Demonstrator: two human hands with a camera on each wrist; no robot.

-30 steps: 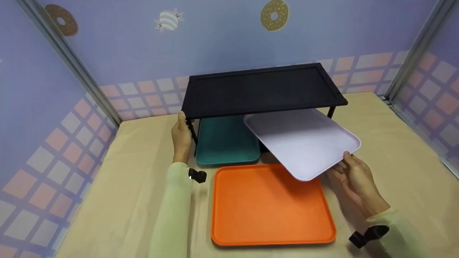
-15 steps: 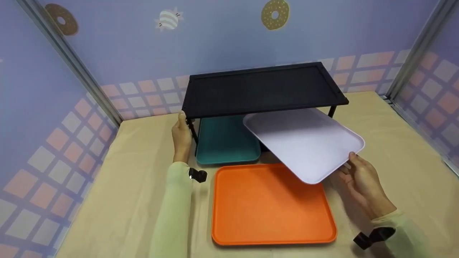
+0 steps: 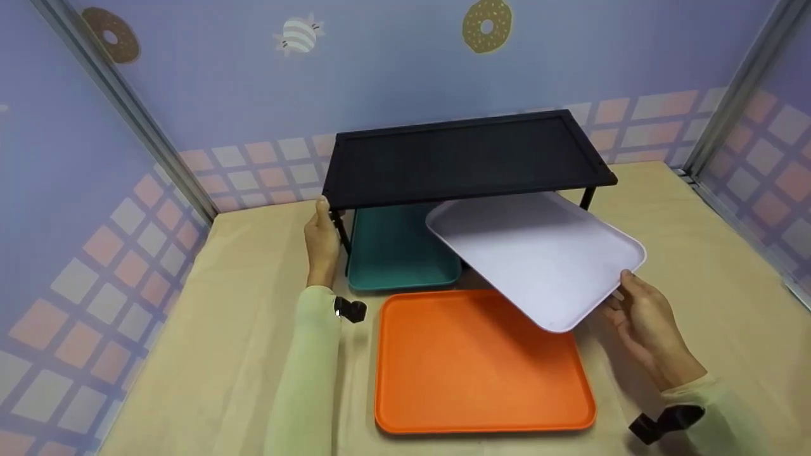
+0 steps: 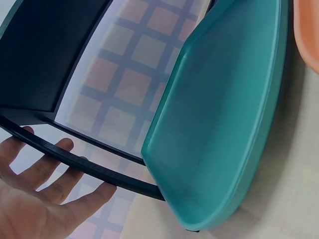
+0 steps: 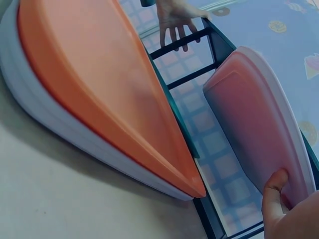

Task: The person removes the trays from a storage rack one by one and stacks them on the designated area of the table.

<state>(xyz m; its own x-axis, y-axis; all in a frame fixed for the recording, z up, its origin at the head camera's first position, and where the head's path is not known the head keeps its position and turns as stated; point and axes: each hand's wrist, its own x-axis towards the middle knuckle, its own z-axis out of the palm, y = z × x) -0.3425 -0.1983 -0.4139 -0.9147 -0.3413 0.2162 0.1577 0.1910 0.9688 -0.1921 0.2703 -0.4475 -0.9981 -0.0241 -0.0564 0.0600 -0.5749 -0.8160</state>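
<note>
In the head view my right hand [image 3: 649, 326] pinches the near right edge of a pale lavender tray [image 3: 545, 259], thumb on top and fingers below. The tray is held at an angle, its far part hidden beneath the top of a black rack [image 3: 469, 158]. My left hand [image 3: 322, 244] rests against the rack's left side, its thumb at the front corner. The left wrist view shows those fingers [image 4: 92, 199] spread and fairly straight against the side bar [image 4: 87, 164]. Under the rack, at the left, lies a teal tray [image 3: 405, 253].
An orange tray [image 3: 485, 367] lies on the cloth-covered table [image 3: 234, 329] in front of the rack. The right wrist view shows a pale tray [image 5: 94, 154] beneath it. Patterned panels [image 3: 393, 69] stand behind and at both sides.
My right hand has shifted slightly right and toward me, and the lavender tray's near corner has swung the same way. My left hand, the rack and the other trays stay in place.
</note>
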